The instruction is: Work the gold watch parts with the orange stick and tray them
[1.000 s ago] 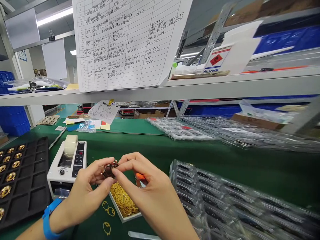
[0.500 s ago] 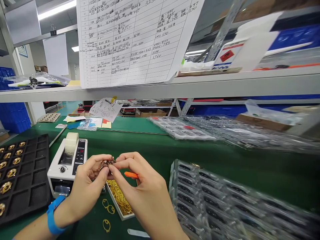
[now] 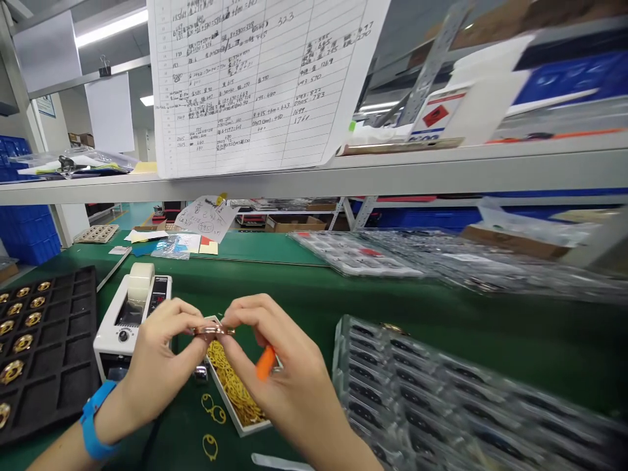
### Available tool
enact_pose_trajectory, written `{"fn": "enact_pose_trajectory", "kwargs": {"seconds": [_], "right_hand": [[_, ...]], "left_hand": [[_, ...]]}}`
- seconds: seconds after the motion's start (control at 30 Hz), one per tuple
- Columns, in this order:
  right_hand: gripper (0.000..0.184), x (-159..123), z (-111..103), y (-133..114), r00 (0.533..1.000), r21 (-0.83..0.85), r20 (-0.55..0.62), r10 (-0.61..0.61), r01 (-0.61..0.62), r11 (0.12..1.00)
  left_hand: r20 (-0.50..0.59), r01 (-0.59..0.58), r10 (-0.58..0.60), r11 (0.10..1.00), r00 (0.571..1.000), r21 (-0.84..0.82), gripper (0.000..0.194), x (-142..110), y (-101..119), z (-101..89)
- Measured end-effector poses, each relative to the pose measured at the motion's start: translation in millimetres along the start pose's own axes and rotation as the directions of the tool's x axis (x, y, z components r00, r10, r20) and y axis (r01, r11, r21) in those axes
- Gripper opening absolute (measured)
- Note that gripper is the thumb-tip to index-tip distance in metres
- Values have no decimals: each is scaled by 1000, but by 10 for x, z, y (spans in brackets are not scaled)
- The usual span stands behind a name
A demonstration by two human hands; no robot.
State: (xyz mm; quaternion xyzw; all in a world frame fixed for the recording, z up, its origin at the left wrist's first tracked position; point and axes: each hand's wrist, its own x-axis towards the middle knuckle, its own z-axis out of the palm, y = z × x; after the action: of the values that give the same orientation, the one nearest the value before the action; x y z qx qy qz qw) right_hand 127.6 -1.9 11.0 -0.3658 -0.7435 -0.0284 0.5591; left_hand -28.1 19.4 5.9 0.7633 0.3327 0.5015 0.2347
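Observation:
Edge-on between my two hands is a small rose-gold metal piece that looks like a watch case. My left hand, with a blue band at the wrist, pinches its left end. The thumb and fingers of my right hand hold its right end. Tucked into my right palm is an orange-handled tool, its other end mostly hidden. Just below the hands stands a white box full of thin yellow rings. A few loose yellow rings lie to its left on the green table.
To the left are a white tape dispenser and a black compartment tray with gold round parts. Clear plastic trays of dark parts fill the right. A shelf edge with a handwritten sheet crosses above.
The rose-gold piece has turned from a tilted pose to lie level, edge-on. The orange tool in my right hand has swung to a steeper angle.

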Motion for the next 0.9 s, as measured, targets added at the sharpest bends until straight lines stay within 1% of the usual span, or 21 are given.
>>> {"fn": "enact_pose_trajectory", "kwargs": {"seconds": [0.03,0.07,0.1,0.17,0.2,0.27,0.33,0.43,0.53,0.6,0.73,0.83,0.9], "right_hand": [[8,-19,-1,-5,998,-4,-57,-39,39,999],[13,-43,-1,-13,989,-15,-124,-80,79,997],[18,-70,-1,-23,975,-39,-184,-124,119,992],[23,-124,9,-41,938,-140,-263,-227,196,971],[24,-145,19,-46,922,-205,-271,-276,224,953],[25,-159,48,-43,906,-312,-231,-355,277,909],[24,-138,81,-24,898,-370,-174,-403,320,872],[25,-81,111,18,889,-429,-130,-439,349,833],[23,-54,110,51,894,-438,-124,-431,340,832],[23,-57,100,61,893,-410,-125,-433,351,842],[23,-78,78,71,884,-362,-105,-455,392,846],[22,-89,66,86,869,-362,-58,-491,441,822],[21,-94,60,96,854,-383,-25,-520,472,794]], "left_hand": [[-47,7,-7,1000,999,-12,11,16,0,-15],[-82,41,-45,998,996,-48,9,29,0,-25],[-98,97,-108,990,989,-106,8,38,-2,-30],[-67,221,-247,937,967,-271,13,47,-1,-30],[-35,265,-297,895,954,-358,17,49,3,-27],[25,311,-342,819,939,-482,22,48,19,-17],[59,326,-349,783,935,-530,24,41,44,-7],[84,336,-346,780,935,-528,30,11,76,4],[69,328,-338,810,938,-486,28,-42,87,18],[56,302,-310,845,949,-442,25,-79,91,31],[65,219,-210,915,976,-340,20,-131,104,56],[53,169,-161,955,986,-244,19,-152,106,62],[47,154,-148,970,988,-188,20,-163,103,59]]}}
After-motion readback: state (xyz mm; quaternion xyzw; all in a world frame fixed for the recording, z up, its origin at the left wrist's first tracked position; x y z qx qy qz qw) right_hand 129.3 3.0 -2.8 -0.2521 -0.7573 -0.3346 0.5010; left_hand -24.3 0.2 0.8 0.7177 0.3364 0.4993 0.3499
